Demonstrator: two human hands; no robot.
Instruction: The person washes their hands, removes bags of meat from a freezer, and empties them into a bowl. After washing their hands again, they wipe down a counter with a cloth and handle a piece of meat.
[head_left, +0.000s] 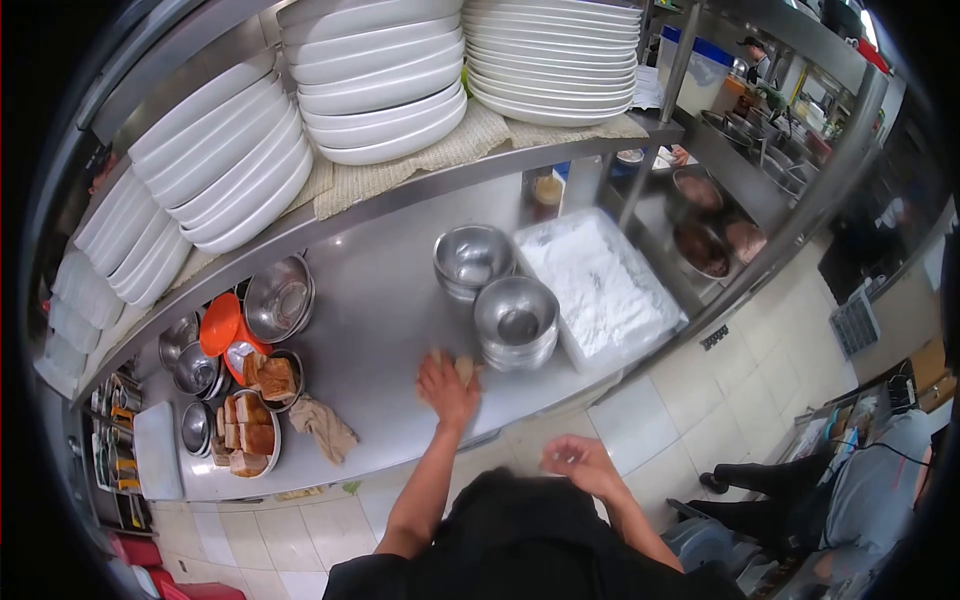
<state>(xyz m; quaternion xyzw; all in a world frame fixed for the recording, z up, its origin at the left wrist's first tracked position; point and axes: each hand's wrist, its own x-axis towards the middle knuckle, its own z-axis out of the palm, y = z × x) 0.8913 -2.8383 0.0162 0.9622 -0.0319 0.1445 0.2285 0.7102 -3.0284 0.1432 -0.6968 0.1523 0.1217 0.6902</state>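
My left hand (447, 392) presses down on the steel counter (365, 290), its fingers over a tan cloth (465, 369) that shows at their edges. The hand is slightly blurred. Just to the right of it stand two stacks of steel bowls, a front stack (517, 322) and a back stack (473, 258). My right hand (582, 464) hangs in the air before the counter's front edge, its fingers loosely bent and apart, with nothing visible in them. Left of my left hand, another crumpled tan cloth (322, 430) lies near the front edge.
A tub of white powder (605, 285) stands right of the bowls. At the left are browned bread-like blocks (250, 425) in bowls, an orange bowl (220, 323) and a white board (158, 450). Plate stacks (375, 75) fill the shelf above. A person (850, 490) is at the lower right.
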